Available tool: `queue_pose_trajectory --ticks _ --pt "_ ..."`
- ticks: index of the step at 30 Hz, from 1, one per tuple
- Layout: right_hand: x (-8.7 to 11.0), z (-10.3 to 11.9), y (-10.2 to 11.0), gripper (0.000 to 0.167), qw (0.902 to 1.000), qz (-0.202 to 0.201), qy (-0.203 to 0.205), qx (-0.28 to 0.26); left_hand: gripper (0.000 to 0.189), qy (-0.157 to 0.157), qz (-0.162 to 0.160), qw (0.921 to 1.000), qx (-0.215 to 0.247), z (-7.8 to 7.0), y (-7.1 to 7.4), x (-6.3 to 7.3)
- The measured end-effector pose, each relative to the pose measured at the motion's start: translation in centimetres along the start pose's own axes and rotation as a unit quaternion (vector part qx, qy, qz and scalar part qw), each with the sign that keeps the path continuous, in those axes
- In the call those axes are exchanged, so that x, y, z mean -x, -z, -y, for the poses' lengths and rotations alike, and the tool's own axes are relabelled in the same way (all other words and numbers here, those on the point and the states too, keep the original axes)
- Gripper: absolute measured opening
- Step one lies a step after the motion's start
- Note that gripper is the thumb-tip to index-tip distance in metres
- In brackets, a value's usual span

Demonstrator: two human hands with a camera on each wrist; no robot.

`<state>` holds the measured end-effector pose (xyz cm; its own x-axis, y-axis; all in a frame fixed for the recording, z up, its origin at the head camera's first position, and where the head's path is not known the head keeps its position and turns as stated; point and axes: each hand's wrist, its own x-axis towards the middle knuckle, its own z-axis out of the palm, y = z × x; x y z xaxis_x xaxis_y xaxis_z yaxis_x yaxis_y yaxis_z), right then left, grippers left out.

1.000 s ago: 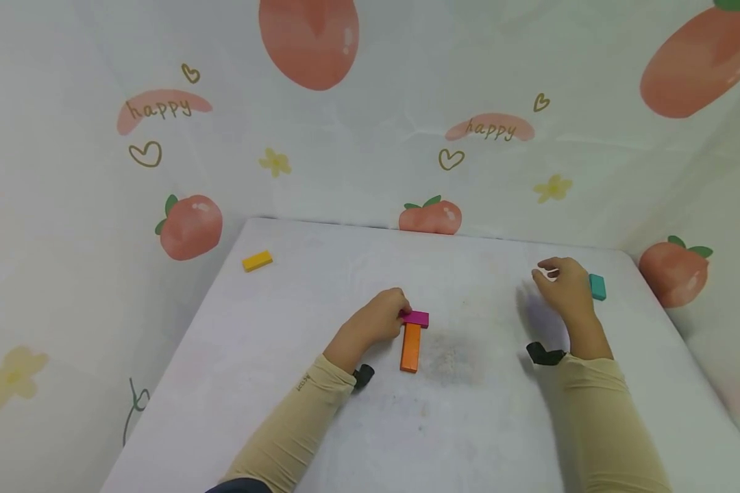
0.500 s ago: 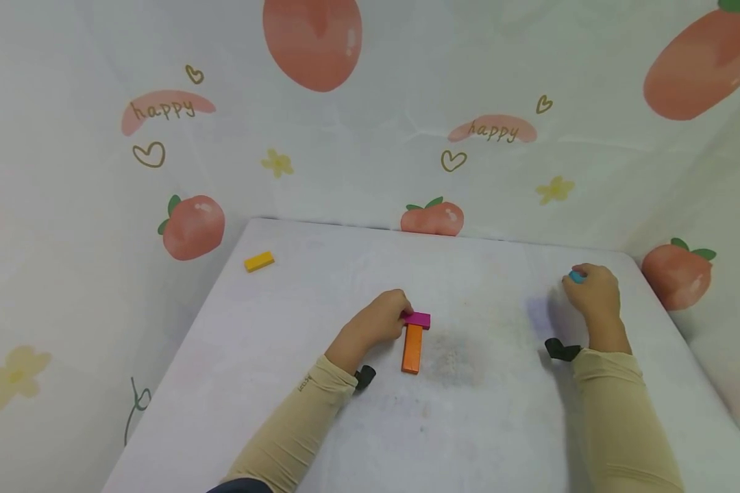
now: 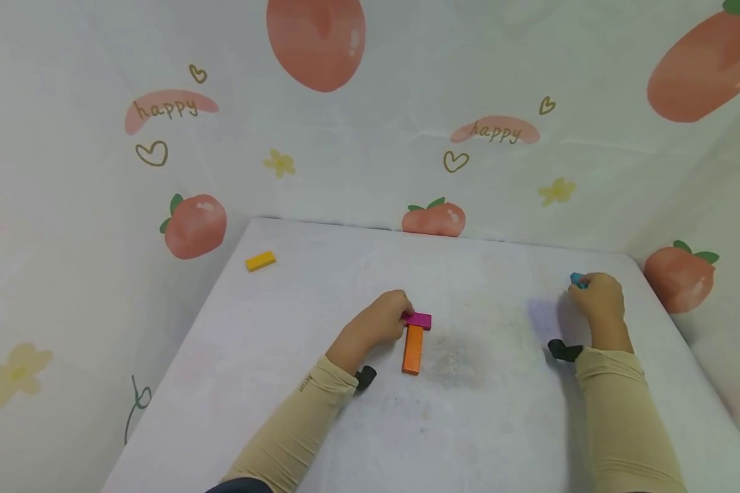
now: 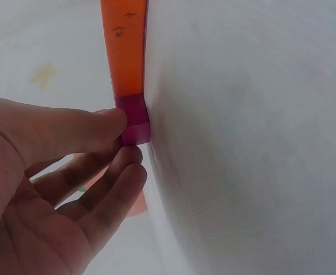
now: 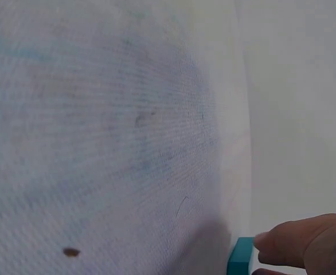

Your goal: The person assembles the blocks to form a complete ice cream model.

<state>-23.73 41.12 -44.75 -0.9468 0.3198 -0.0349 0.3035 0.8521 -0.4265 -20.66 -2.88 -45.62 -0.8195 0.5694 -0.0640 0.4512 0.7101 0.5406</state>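
At the middle of the table, my left hand [image 3: 379, 320] pinches the left end of a magenta block [image 3: 419, 320] between thumb and fingers. An orange block [image 3: 412, 349] meets the magenta one at its far end, together like a T. In the left wrist view the magenta block [image 4: 136, 120] touches the end of the orange block [image 4: 127, 51]. Toward the back right, my right hand [image 3: 601, 301] holds a teal block [image 3: 577, 279] at its fingertips. Only part of the teal block [image 5: 241, 256] shows in the right wrist view, beside the thumb.
A yellow block [image 3: 261, 261] lies near the far left corner of the white table [image 3: 469, 438]. Behind and beside the table hangs a white cloth [image 3: 370, 150] printed with peaches. Black wrist mounts [image 3: 564, 350] stick out from both sleeves.
My right hand has moved right to the teal block and taken hold of it, then shifted slightly toward me. My left hand has stayed on the magenta block.
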Motion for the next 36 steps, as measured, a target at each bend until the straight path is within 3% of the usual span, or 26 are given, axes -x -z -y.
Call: queue_pose_trajectory --ticks 29,36 --pt "-0.4 -0.1 -0.6 0.044 1.0000 -0.005 -0.002 -0.003 0.026 0.000 0.004 1.0000 -0.002 -0.1 0.2 0.3" --pt "-0.4 0.6 -1.3 0.041 0.9997 -0.009 0.021 -0.011 0.026 -0.007 -0.003 1.0000 0.003 0.0 0.0 0.3"
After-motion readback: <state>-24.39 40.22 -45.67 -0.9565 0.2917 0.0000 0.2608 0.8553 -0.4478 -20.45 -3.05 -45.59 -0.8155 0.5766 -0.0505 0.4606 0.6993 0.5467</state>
